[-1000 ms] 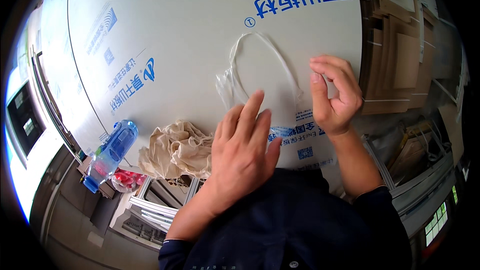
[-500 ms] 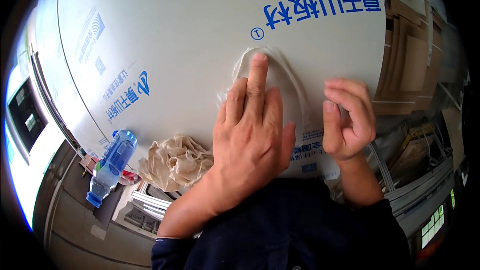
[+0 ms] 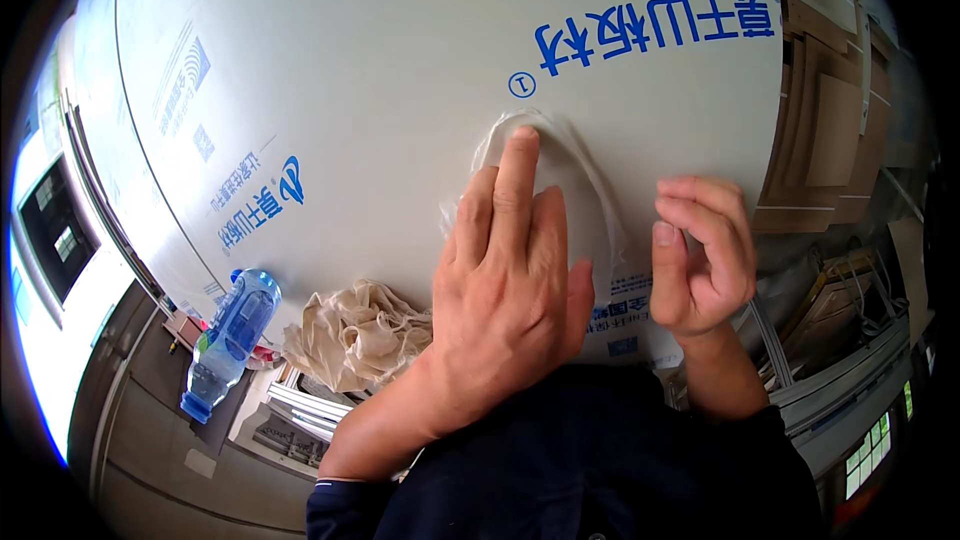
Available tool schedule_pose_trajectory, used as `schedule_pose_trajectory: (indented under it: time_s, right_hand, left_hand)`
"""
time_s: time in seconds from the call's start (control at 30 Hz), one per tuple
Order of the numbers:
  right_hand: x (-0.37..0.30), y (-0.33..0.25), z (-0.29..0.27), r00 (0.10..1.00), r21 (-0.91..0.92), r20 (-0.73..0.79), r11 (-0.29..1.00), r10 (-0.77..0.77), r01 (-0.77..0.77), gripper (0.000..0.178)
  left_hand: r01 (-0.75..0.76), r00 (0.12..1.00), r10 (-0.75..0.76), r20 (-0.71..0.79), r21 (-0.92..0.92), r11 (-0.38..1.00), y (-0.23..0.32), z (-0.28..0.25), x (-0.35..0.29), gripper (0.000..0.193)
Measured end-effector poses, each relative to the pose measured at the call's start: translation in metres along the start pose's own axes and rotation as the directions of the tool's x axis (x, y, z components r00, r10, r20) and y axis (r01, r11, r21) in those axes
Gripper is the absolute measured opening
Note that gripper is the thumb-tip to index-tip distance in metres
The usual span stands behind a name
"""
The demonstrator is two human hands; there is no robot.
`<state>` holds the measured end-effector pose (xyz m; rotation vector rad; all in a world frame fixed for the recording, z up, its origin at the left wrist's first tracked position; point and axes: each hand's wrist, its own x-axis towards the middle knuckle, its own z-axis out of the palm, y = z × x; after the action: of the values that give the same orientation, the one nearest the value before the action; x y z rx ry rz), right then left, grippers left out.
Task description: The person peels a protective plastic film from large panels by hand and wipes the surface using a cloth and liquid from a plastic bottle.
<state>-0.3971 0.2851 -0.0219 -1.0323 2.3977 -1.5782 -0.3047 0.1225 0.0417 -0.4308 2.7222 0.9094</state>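
Observation:
My left hand (image 3: 507,280) lies back-up over a piece of clear, wrinkled plastic film (image 3: 594,185) on a large pale board (image 3: 380,120). Its fingers are stretched out, and the longest fingertip touches the film near the top of its curved edge. Part of the film is hidden under the hand. My right hand (image 3: 703,255) hovers over the board's right part with fingers loosely curled. A small gap shows between thumb and fingertips, and nothing is visible in it.
A crumpled beige cloth (image 3: 360,333) lies left of my left forearm. Beside it, a blue-tinted clear plastic bottle (image 3: 232,340) lies at the board's near left edge. Brown flat panels (image 3: 825,130) are stacked beyond the right edge. Metal profiles (image 3: 300,408) show below the cloth.
The whole view has shifted slightly, so the board and hands appear a little lower. Both hands keep nearly the same pose, and the left fingertip remains on the film.

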Motion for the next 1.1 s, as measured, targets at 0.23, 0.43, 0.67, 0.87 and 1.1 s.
schedule_pose_trajectory:
  time_s: [0.23,0.43,0.67,0.87,1.1]
  right_hand:
    - [0.000,0.000,0.000,1.000,-0.003,0.005,1.000,0.002,-0.002,0.021]
    - [0.002,-0.001,-0.001,1.000,-0.021,0.024,1.000,0.011,-0.011,0.021]
    - [0.002,-0.001,-0.001,1.000,-0.022,0.027,1.000,0.009,-0.009,0.020]
    - [0.002,-0.002,-0.001,1.000,-0.015,0.018,1.000,0.015,-0.015,0.019]
    - [0.001,-0.002,0.000,1.000,-0.002,-0.015,1.000,0.016,-0.016,0.018]
  left_hand:
    - [-0.014,0.999,0.014,-0.034,-0.007,1.000,-0.005,0.000,0.005,0.054]
    - [-0.028,1.000,0.029,-0.007,0.027,0.999,-0.006,-0.002,0.006,0.046]
    - [-0.150,0.968,0.140,-0.209,-0.028,0.988,-0.027,0.016,0.015,0.039]
    - [-0.106,0.896,0.049,-0.441,-0.107,0.989,-0.034,0.011,0.006,0.021]
    - [0.038,0.901,-0.064,-0.429,-0.068,0.997,-0.043,0.005,0.038,0.009]
